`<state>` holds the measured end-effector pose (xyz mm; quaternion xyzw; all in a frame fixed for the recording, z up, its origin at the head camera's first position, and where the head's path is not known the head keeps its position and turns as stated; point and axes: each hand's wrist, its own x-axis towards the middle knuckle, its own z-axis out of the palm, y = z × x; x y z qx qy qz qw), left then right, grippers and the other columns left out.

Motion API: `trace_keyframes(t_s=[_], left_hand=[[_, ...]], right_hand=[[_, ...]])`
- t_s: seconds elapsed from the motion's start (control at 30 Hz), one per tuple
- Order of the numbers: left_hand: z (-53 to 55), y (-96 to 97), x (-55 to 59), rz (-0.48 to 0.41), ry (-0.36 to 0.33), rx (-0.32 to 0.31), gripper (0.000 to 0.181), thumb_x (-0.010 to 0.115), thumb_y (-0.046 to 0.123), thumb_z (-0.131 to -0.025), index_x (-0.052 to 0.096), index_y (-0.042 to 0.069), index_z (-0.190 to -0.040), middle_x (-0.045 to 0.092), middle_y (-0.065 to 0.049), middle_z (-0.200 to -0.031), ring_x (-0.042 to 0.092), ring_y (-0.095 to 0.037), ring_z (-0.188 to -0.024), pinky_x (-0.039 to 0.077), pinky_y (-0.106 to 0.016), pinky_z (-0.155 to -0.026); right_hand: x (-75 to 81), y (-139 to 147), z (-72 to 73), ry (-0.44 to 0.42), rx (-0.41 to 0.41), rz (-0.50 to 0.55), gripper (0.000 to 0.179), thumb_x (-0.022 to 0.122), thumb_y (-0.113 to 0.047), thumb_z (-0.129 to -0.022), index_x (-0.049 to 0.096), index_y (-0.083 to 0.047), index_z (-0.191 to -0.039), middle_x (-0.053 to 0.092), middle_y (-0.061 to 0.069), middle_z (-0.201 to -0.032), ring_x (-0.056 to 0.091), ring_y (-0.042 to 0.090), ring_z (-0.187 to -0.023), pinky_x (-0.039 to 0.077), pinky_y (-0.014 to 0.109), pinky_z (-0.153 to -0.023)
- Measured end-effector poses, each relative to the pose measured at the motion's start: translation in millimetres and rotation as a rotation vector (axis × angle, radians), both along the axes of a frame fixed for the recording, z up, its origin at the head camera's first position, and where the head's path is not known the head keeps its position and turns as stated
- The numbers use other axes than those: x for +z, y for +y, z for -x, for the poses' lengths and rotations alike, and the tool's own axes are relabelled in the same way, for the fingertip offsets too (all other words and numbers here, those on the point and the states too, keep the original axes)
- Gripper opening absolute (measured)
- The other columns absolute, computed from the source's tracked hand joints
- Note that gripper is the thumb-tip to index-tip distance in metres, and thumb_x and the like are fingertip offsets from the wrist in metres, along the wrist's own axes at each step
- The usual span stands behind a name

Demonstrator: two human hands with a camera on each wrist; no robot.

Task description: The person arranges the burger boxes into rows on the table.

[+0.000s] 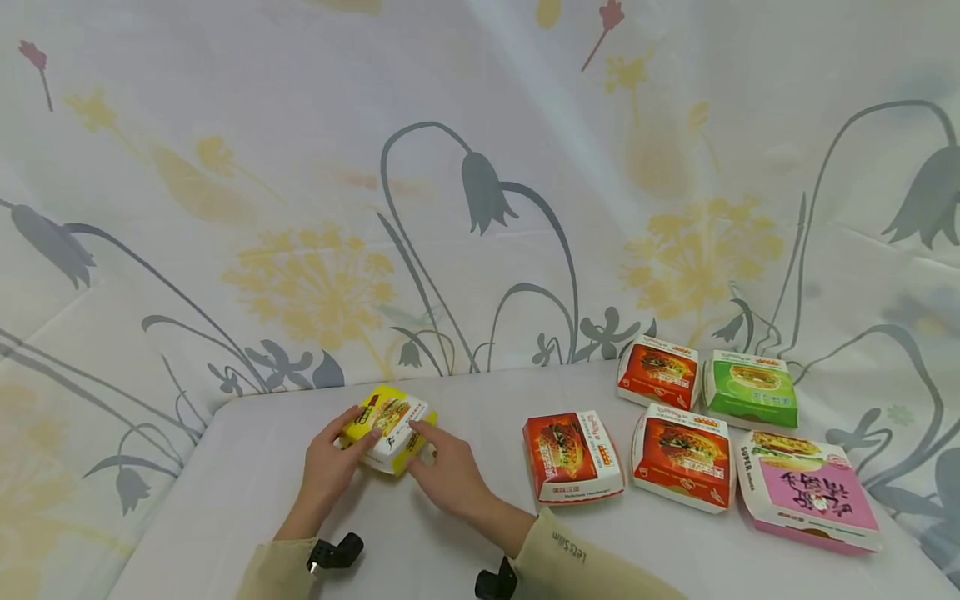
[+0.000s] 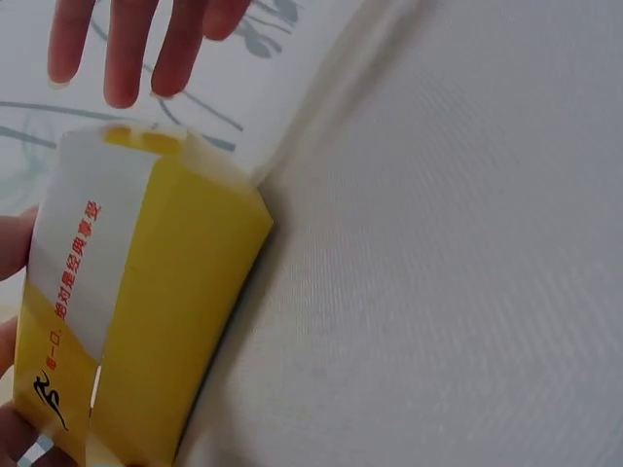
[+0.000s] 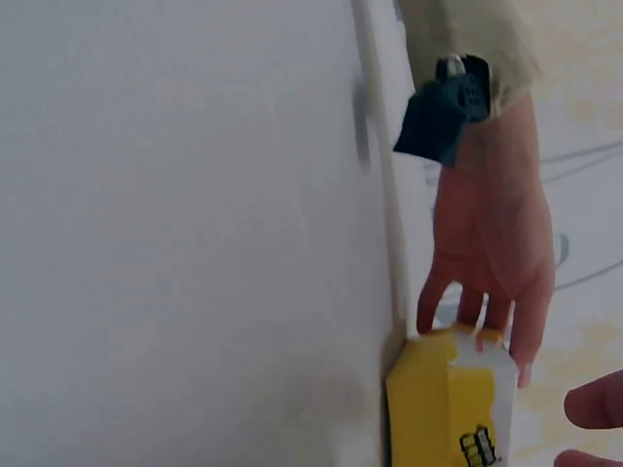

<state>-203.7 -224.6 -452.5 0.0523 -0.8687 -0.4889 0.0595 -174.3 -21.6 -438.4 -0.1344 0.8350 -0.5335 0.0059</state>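
A yellow and white burger box with a printed burger on its lid is between both hands at the left of the table. My left hand grips its left end, thumb across the lid and fingers along the far side. At the right end my right hand holds the box near its front corner, one fingertip on the lid's edge. In the left wrist view the yellow side of the burger box faces the camera, low over the table. The right wrist view has the left hand's fingers against the box's end.
Several more burger boxes lie to the right: a red one nearest the hands, two other red ones, a green one at the back and a larger pink one at the front right. A flower-printed curtain hangs behind the white table.
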Motion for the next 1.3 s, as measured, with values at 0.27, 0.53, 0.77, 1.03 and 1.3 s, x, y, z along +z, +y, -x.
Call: trace_keyframes(t_s=[0.27,0.53,0.77,1.03,1.3], left_hand=[[4.7,-3.7,-2.6,-0.008,-0.014,-0.017,0.064,0.071,0.039,-0.092,0.051,0.011,-0.145,0.040,-0.012,-0.155,0.025,-0.038,-0.146,0.020,-0.058,-0.116],[10.6,-4.4,-3.7,-0.055,-0.035,-0.049,0.064,0.072,0.040,-0.092,0.051,0.014,-0.146,0.038,-0.012,-0.156,0.023,-0.037,-0.147,0.023,-0.056,-0.115],[11.2,-6.6,-4.3,-0.066,-0.016,-0.047,0.060,0.071,0.033,-0.093,0.051,0.013,-0.146,0.039,-0.012,-0.156,0.025,-0.035,-0.146,0.027,-0.053,-0.115],[11.8,-9.8,-8.3,-0.073,0.030,0.003,0.060,0.069,0.028,-0.095,0.048,0.009,-0.148,0.039,-0.011,-0.156,0.028,-0.032,-0.146,0.031,-0.049,-0.114],[8.7,-8.6,-10.7,-0.054,0.087,0.058,0.053,0.066,0.029,-0.098,0.053,0.007,-0.144,0.047,-0.010,-0.151,0.040,-0.033,-0.139,0.026,-0.052,-0.115]], right_hand=[[2.4,-4.2,33.8,-0.037,-0.141,0.066,0.048,0.068,-0.014,-0.090,0.060,-0.014,-0.138,0.051,0.011,-0.146,0.043,0.034,-0.138,0.034,0.054,-0.111],[-5.2,-8.4,45.1,-0.070,-0.114,0.010,0.039,0.065,-0.014,-0.093,0.064,-0.012,-0.132,0.052,0.014,-0.144,0.043,0.033,-0.137,0.033,0.049,-0.112],[-12.9,-7.9,44.6,-0.056,-0.101,-0.010,0.040,0.068,-0.013,-0.091,0.066,-0.013,-0.131,0.056,0.012,-0.141,0.046,0.033,-0.135,0.035,0.049,-0.111],[-19.1,-8.3,38.9,-0.007,-0.086,-0.056,0.042,0.072,-0.014,-0.089,0.066,-0.012,-0.131,0.056,0.011,-0.138,0.048,0.031,-0.131,0.038,0.048,-0.109],[-16.8,-11.5,27.3,-0.019,-0.094,-0.058,0.046,0.073,-0.013,-0.087,0.066,-0.011,-0.132,0.054,0.014,-0.132,0.050,0.032,-0.124,0.041,0.048,-0.104]])
